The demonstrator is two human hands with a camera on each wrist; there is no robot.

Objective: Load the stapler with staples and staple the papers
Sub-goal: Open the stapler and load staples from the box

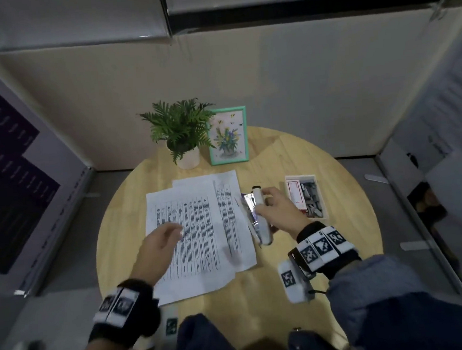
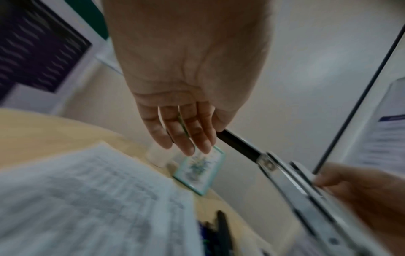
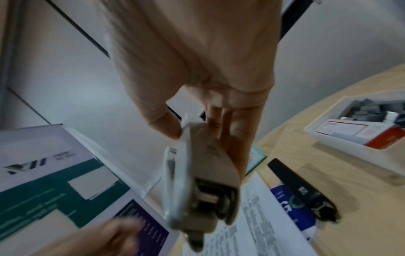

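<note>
Right hand (image 1: 276, 211) grips stapler (image 1: 261, 214) by its body, lifted off table (image 1: 328, 250) beside papers (image 1: 196, 233); top appears swung open, likely for staple access, though blur hides magazine. Left hand (image 1: 157, 245) hovers over papers, fingers relaxed, straight, holding nothing; probably free to assist. Staple tray (image 1: 307, 197) sits just right of stapler, within reach for loading.

I see a pale wood table (image 1: 307, 168), white papers (image 1: 195, 228) covered in rows of black print, a beige and silver stapler (image 3: 203, 173), a green fern (image 1: 178, 123) in a white pot, a mint-green frame (image 1: 228, 136), and black-and-white checkered wrist markers (image 1: 321, 246).
</note>
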